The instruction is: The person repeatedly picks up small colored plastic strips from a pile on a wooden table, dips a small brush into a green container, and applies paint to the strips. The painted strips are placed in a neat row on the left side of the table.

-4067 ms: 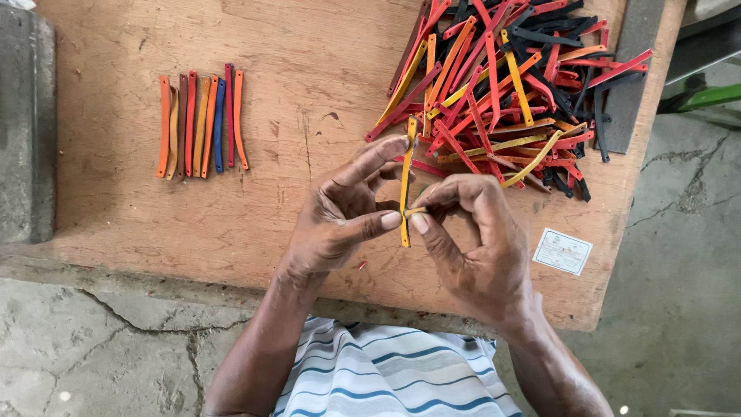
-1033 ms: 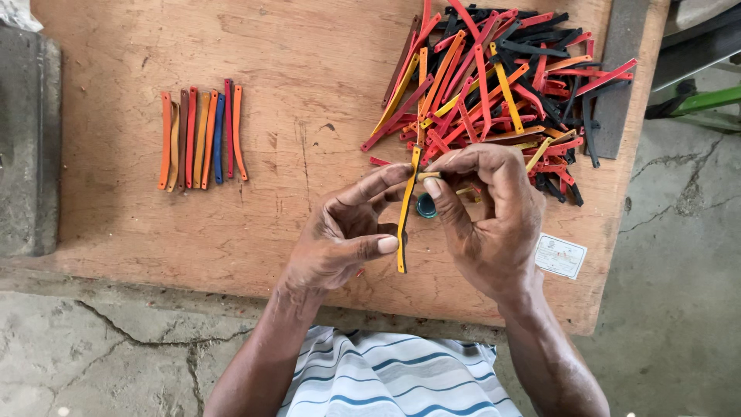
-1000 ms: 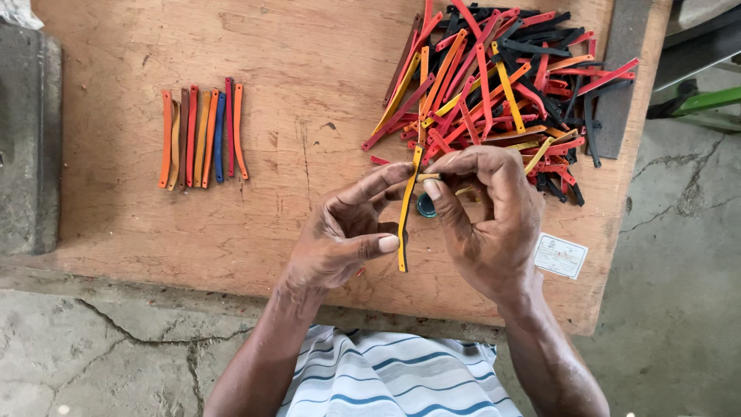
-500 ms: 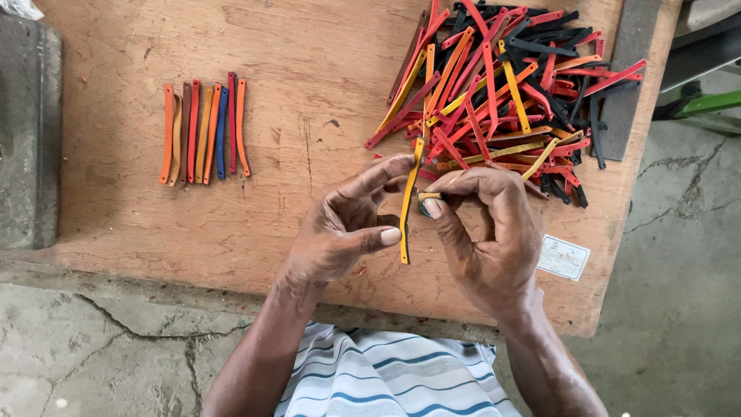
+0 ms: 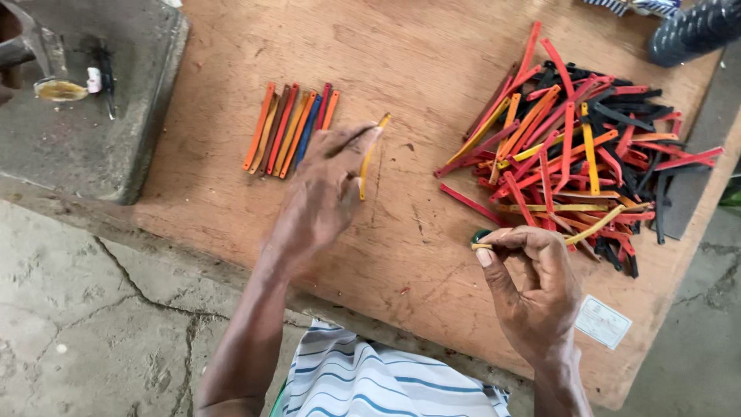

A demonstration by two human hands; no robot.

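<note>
My left hand point(image 5: 324, 193) holds a yellow strip point(image 5: 371, 154) by its middle, just right of a neat row of orange, red, brown and blue strips point(image 5: 290, 129) lying side by side on the wooden board point(image 5: 401, 62). My right hand point(image 5: 532, 286) hovers near the board's front, fingers pinched on a small dark green piece point(image 5: 482, 236). It sits just below a loose pile of red, orange, yellow and black strips point(image 5: 571, 154) at the right.
A grey concrete block point(image 5: 85, 147) with a metal tool and small items on it stands at the left. A white paper label point(image 5: 602, 322) lies on the board's front right corner. A dark patterned object point(image 5: 695, 27) sits top right. Cracked concrete floor lies below.
My hands have parted. The left hand carried the yellow strip leftwards to the sorted row; the right hand stayed near the pile, keeping the small green piece.
</note>
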